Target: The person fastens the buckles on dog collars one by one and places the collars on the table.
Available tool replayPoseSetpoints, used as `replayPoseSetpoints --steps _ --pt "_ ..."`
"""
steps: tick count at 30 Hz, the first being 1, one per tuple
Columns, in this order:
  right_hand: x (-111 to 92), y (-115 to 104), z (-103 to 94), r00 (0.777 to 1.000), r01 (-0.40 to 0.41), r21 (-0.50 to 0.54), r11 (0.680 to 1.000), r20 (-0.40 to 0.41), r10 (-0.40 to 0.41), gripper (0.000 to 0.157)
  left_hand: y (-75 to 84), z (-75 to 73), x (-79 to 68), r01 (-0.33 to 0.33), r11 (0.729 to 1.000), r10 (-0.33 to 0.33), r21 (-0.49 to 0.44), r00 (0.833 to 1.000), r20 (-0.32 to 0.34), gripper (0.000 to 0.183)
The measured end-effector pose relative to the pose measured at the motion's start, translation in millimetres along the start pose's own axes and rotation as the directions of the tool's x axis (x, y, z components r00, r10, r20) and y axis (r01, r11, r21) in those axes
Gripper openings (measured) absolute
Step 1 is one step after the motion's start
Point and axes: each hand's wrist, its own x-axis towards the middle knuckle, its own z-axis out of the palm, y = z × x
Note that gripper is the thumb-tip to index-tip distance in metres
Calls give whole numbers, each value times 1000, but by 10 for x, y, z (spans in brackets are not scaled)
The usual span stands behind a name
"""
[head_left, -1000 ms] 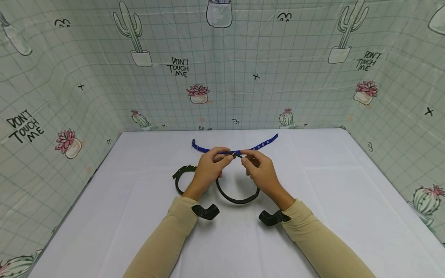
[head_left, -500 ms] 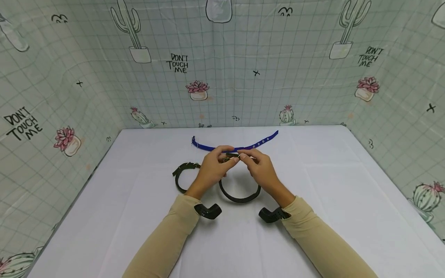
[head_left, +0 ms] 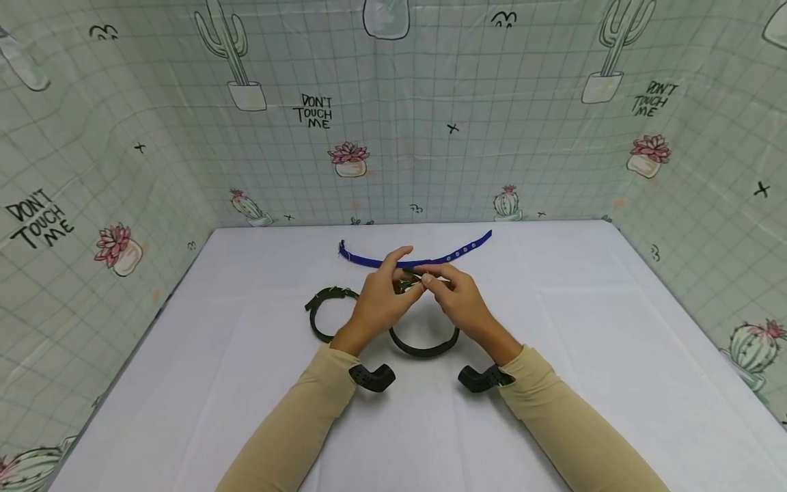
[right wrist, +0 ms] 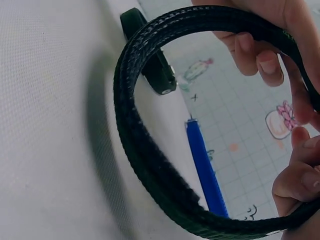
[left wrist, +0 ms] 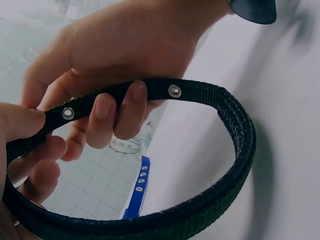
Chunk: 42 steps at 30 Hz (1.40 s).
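A dark green webbing collar [head_left: 424,352] with metal eyelets is held in a loop above the table between both hands. My left hand [head_left: 380,301] grips it on the left, its index finger raised in the head view. In the left wrist view, the left thumb [left wrist: 22,121] lies against the strap near an eyelet. My right hand [head_left: 460,301] pinches the strap close to the left fingertips. Its fingers [left wrist: 131,112] curl over the eyeleted part of the strap in that view. The overlapping ends of the collar are mostly hidden by the fingers.
A blue collar [head_left: 369,262] with eyelets lies stretched out behind the hands. Another dark green collar [head_left: 315,321], closed in a loop, lies to the left, partly behind the left hand. A white cloth [head_left: 584,355] covers the table; a patterned curtain [head_left: 418,164] hangs behind and at the sides.
The left hand has shifted slightly right, closer to the right hand, and its index finger has lifted off the strap. The right hand stays nearly in place, while the collar loop tilts slightly.
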Motion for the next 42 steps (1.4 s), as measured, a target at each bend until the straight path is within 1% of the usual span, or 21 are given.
replayPoseSetpoints --steps 5,9,12,15,18,20,22,26,29,34,38,42 --pt "-24 -10 -14 1000 19 29 999 16 -19 26 20 18 -3 19 999 -17 -26 997 73 81" --pt "-21 -10 -22 1000 31 34 999 -7 -30 21 25 20 -6 44 998 -40 -38 995 87 83" --pt "-14 -25 -28 999 17 65 998 -42 -15 20 30 11 -5 73 995 -66 -65 993 98 82" --pt "-13 -29 -24 997 -7 123 992 -70 16 21 37 5 -12 124 986 -111 -113 987 115 71" --pt "-17 -36 -16 995 -21 186 982 -92 39 22 28 17 -17 156 978 -143 -137 985 97 51" --pt "-18 -42 -9 993 -20 221 975 -110 46 23 14 30 -16 162 976 -154 -143 986 68 41" --pt "-15 -53 -8 990 -15 252 968 -130 49 24 3 42 -14 158 978 -154 -137 987 39 35" --pt "3 -62 -8 987 1 287 958 -156 45 25 17 46 -13 154 978 -153 -143 988 20 33" --pt "14 -70 -7 987 14 289 957 -159 33 24 35 51 -17 161 977 -159 -140 987 26 35" --pt "19 -89 -14 988 49 248 967 -151 -11 24 52 55 -21 179 976 -174 -123 983 48 38" --pt "18 -118 -28 987 74 208 975 -156 -42 26 54 60 -24 174 978 -166 -114 983 78 34" --pt "11 -146 -50 983 105 213 971 -167 -70 26 54 68 -28 168 979 -157 -118 983 96 33"
